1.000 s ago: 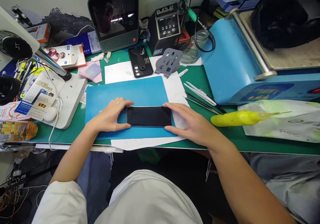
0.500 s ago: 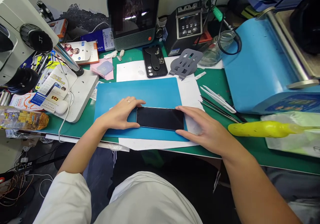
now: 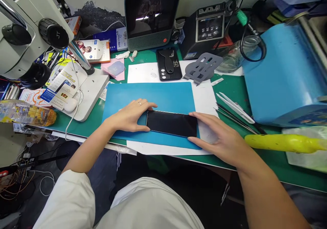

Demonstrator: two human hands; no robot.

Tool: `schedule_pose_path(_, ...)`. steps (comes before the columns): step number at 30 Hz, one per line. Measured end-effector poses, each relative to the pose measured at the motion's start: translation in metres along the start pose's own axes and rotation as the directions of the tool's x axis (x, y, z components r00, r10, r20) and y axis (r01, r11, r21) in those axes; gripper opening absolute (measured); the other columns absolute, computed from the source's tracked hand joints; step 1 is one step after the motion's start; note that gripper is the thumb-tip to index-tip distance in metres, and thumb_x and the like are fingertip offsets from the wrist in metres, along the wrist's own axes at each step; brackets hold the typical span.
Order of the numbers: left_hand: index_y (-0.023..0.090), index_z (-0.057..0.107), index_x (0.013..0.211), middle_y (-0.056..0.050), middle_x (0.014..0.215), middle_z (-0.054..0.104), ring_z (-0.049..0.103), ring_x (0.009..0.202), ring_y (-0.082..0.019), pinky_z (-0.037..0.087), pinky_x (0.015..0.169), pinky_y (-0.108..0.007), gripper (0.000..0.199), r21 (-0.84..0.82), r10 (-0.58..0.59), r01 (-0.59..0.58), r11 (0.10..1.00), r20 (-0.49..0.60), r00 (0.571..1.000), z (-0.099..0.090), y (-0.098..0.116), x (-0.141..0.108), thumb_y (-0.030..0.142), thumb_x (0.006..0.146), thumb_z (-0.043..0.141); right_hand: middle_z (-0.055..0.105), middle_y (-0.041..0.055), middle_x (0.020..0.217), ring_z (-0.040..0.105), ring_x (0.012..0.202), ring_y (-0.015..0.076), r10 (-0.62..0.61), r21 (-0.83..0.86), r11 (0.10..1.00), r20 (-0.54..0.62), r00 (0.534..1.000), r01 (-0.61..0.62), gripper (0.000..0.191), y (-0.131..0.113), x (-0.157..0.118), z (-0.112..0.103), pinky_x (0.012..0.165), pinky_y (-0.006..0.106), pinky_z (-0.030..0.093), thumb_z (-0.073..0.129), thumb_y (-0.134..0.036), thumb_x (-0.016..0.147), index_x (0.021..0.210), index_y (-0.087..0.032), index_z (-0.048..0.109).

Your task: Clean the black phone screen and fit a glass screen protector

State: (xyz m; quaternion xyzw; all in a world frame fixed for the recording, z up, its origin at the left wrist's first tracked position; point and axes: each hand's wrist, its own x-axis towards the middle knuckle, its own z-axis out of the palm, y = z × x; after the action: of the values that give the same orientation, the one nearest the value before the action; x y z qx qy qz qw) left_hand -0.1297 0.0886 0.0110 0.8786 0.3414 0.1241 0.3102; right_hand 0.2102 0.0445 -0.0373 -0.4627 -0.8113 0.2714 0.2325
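A black phone (image 3: 171,123) lies flat, screen up, on a blue mat (image 3: 150,94). At its left end is my left hand (image 3: 134,116), with thumb and index finger gripping the two corners; a ring shows on one finger. My right hand (image 3: 217,135) holds the other end the same way, thumb on the near edge and fingers on the far edge. White paper (image 3: 204,92) shows under the mat. Beyond the mat lies a black phone case (image 3: 169,64) beside a grey slotted stand (image 3: 203,67).
On the left stand a microscope (image 3: 52,33) and a lying bottle (image 3: 28,113). A tablet-like screen (image 3: 152,14) and a black station (image 3: 209,31) are at the back. Tweezers (image 3: 236,108), a yellow bottle (image 3: 283,142) and a blue machine (image 3: 278,75) are on the right.
The whole view has shifted, so the scene appears farther right. Both hands keep their places at the phone's ends, and the phone has not visibly moved on the mat.
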Motion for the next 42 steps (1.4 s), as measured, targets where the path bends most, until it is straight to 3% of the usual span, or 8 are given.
schedule_pose_path(16, 0.021, 0.046, 0.142, -0.013, 0.123, 0.063, 0.059, 0.114, -0.033, 0.043, 0.1, -0.045, 0.067, 0.003, 0.006, -0.007, 1.0, 0.007, 1.0, 0.0, -0.0002, -0.0002, 0.042, 0.086, 0.076, 0.061, 0.0056, 0.147, 0.061, 0.133, 0.0363, 0.025, 0.016, 1.0, -0.003, 1.0, -0.025, 0.064, -0.001, -0.0009, -0.0015, 0.108, 0.05, 0.055, 0.066, -0.051, 0.094, 0.152, -0.034, 0.047)
schedule_pose_path(26, 0.022, 0.046, 0.14, -0.014, 0.124, 0.063, 0.058, 0.115, -0.033, 0.044, 0.101, -0.047, 0.065, -0.002, -0.004, 0.004, 1.0, 0.019, 1.0, -0.0021, 0.0016, 0.0004, 0.041, 0.087, 0.077, 0.061, 0.0028, 0.148, 0.06, 0.133, 0.0388, 0.015, 0.024, 1.0, -0.005, 1.0, -0.015, 0.065, -0.0037, -0.0005, -0.0023, 0.108, 0.056, 0.056, 0.066, -0.049, 0.094, 0.154, -0.04, 0.045)
schedule_pose_path(42, 0.021, 0.048, 0.139, -0.013, 0.122, 0.062, 0.058, 0.112, -0.032, 0.044, 0.1, -0.047, 0.062, 0.026, 0.001, -0.001, 1.0, 0.013, 1.0, -0.0023, 0.0021, 0.0004, 0.039, 0.086, 0.075, 0.059, 0.0057, 0.148, 0.059, 0.134, 0.0372, 0.016, 0.02, 1.0, 0.008, 1.0, -0.017, 0.066, 0.0003, -0.0013, -0.0003, 0.109, 0.055, 0.055, 0.066, -0.05, 0.094, 0.155, -0.037, 0.043)
